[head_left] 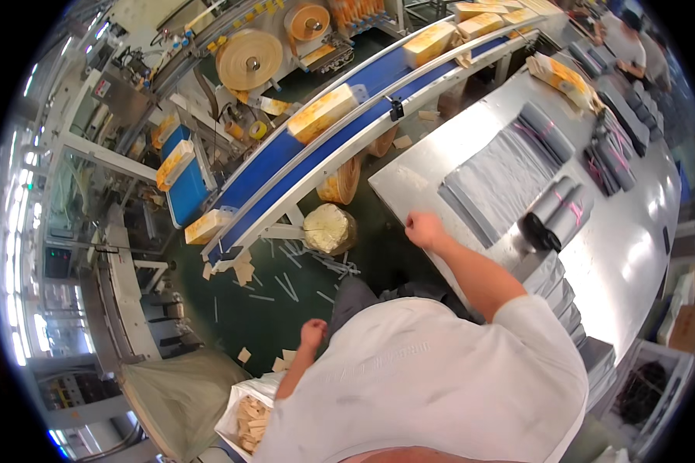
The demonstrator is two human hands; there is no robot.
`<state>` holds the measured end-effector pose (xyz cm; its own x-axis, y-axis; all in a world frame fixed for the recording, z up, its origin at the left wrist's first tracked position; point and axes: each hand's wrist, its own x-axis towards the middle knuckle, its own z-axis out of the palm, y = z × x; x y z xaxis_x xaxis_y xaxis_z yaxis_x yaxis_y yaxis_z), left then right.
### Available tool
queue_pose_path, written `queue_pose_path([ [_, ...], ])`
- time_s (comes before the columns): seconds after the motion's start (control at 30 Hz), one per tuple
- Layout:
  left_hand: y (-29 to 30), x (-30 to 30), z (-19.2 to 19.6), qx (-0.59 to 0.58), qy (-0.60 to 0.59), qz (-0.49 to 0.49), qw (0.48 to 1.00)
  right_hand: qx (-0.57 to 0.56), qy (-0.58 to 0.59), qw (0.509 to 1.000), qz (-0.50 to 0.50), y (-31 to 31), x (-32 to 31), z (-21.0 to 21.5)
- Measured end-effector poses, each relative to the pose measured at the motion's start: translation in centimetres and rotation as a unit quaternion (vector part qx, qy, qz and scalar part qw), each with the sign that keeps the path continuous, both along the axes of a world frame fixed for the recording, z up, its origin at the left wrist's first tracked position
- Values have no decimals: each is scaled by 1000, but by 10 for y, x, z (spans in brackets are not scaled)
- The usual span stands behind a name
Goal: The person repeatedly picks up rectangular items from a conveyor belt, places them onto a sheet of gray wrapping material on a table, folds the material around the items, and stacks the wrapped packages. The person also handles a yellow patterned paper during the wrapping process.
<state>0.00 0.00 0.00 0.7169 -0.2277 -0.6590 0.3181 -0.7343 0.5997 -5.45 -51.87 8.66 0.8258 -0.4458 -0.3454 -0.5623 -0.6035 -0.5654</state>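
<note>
My right hand (425, 230) is curled into a loose fist over the near left edge of the metal table (409, 176), and nothing shows in it. Close to it lies a flat stack of grey plastic bags (496, 179). Rolled grey bundles (561, 207) tied with pink string rest farther right on the same table. Low at my left side, my left hand (313, 332) hangs with its fingers closed, and no object is visible in it. Below that hand stands a white sack (235, 405) of tan paper scraps.
A curved blue conveyor belt (264, 163) carries yellow-and-white packs (322, 113). Under it stands a wrapped round roll (330, 229). Paper strips (289, 287) litter the green floor. Machinery with large paper reels (249, 60) lies beyond. Another person (624, 42) works at the far right.
</note>
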Motion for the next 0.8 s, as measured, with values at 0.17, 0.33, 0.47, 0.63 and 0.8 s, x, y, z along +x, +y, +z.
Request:
queue_pose_path([
  [0.17,-86,144,-24,38,-53,-117,991,85,-17,996,-21,-13,14,0],
  [0.33,-178,374,54,77,-219,-220,947,123,-70,986,-82,-4,85,5],
  [0.47,-207,452,33,193,-230,-228,926,173,-12,960,-220,-3,35,-6],
  [0.63,-208,585,48,337,-237,-231,882,116,71,957,-254,-1,57,11],
  [0.8,-184,643,18,374,-257,-433,779,83,155,954,-242,-2,68,26],
])
